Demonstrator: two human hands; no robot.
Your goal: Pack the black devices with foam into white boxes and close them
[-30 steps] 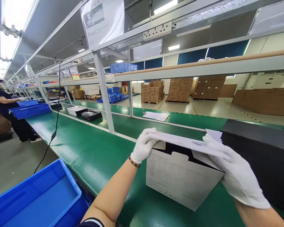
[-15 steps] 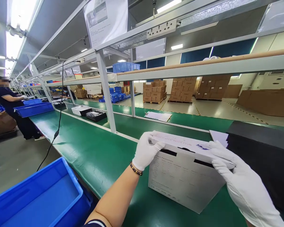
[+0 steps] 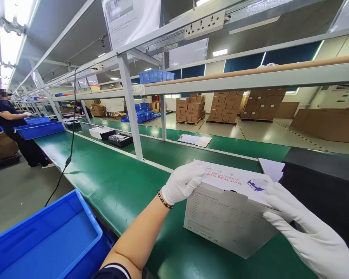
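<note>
Fingers [image 3: 192,171] of your left hand [image 3: 177,186] rest half-curled at the left of the lid [image 3: 238,181]; whether they grip cannot be told. Your right hand [image 3: 311,223] spreads thumb from fingers at its right end. The white box [image 3: 221,223] stands near right on the desk [image 3: 110,170]. Step apparently in hand: lid closing; next move calls for even pressing.

Wears white cloth gloves [image 3: 174,190] on left hand [image 3: 184,183] and right hand [image 3: 305,226]. Shows soft creases in the right glove, lower right of frame. Carries a bracelet [image 3: 164,200] of round dark beads, some amber-toned, at the left glove's edge. Wears a short navy sleeve [image 3: 109,272], white-striped near its hem, bottom edge, left of centre.
</note>
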